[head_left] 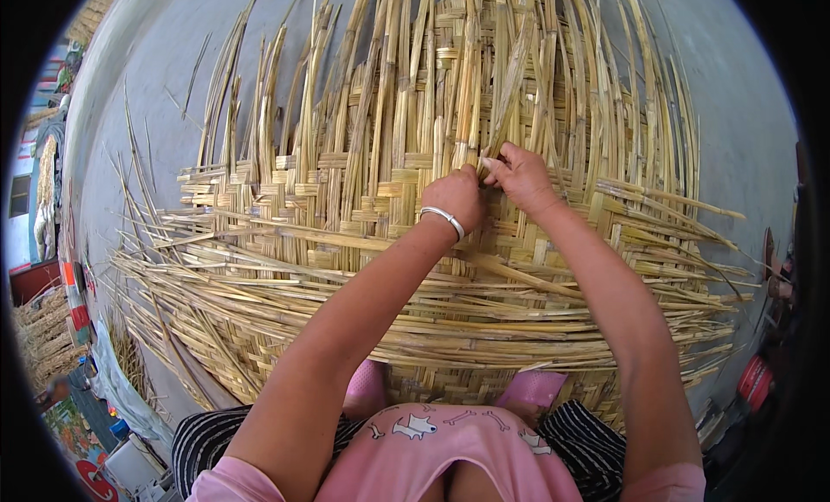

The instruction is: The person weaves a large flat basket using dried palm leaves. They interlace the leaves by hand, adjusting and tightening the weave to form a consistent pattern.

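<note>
Pink shirt (471, 420) cloth printed with white dogs and bones is nearest, at the lower middle of the frame, with striped trousers (212, 450) to its lower left and lower right and pink shoes (533, 386) just beyond it. Past the shoes, loose crosswise strips (484, 320) sweep from left to right across the frame, beneath both bare forearms. Beyond these, near the centre, the left hand (454, 198), with a silver bracelet (444, 217) at its wrist, is curled down against the woven mat (285, 195); its fingertips are hidden, so I cannot tell what that grip has hold of. Just beside it, the right hand (523, 180) has thumb and finger closed in a pinching grip at the near end of a long strip (510, 91). From that grip the strip lies away toward the top of the frame, its long axis leaning slightly right, nearly square to the crosswise strips; the right hand is the nearer to it, with the left close by. The mat spreads under and around both hands, its upright strips (467, 87) fanning toward the upper edge, over grey floor (743, 113) that shows at upper left and upper right.
</note>
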Motion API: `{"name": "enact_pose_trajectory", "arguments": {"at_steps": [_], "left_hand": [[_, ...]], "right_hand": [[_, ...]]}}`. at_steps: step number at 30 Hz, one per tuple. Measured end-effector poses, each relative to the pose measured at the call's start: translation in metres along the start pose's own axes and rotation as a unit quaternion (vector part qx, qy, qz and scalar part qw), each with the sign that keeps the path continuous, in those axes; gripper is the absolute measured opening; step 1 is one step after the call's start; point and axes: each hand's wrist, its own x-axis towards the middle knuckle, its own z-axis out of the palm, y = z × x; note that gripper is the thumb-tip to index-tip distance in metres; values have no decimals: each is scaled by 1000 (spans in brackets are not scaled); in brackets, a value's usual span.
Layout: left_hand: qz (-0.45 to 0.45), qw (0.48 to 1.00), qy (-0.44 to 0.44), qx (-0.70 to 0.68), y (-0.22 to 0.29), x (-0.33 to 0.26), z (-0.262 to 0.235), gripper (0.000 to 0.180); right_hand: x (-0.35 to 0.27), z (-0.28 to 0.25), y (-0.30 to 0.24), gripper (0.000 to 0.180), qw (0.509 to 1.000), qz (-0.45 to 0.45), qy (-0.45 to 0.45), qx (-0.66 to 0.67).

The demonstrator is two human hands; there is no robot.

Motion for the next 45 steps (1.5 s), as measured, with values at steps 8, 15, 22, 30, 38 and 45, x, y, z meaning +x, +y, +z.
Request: {"name": "enact_pose_trajectory", "arguments": {"at_steps": [8,15,22,30,38,45], "left_hand": [[-11,1000,-11,-15,0,2,-1,26],[-16,998,-46,-35,-1,2,-10,22],[-15,999,-10,-50,-3,-1,-5,21],[-19,999,1,-38,2,0,0,22],[-23,999,-11,-31,0,0,-2,21],[-20,998,7,-58,0,-2,1,21]], "right_hand": [[11,-2,-8,20,998,35,-51,-23],[4,0,-3,16,998,59,-9,26],[-9,1,10,12,973,57,43,219],[-9,10,19,21,997,-22,44,64],[2,-3,13,19,994,49,-3,98],[9,4,20,20,998,-29,-11,-50]]}}
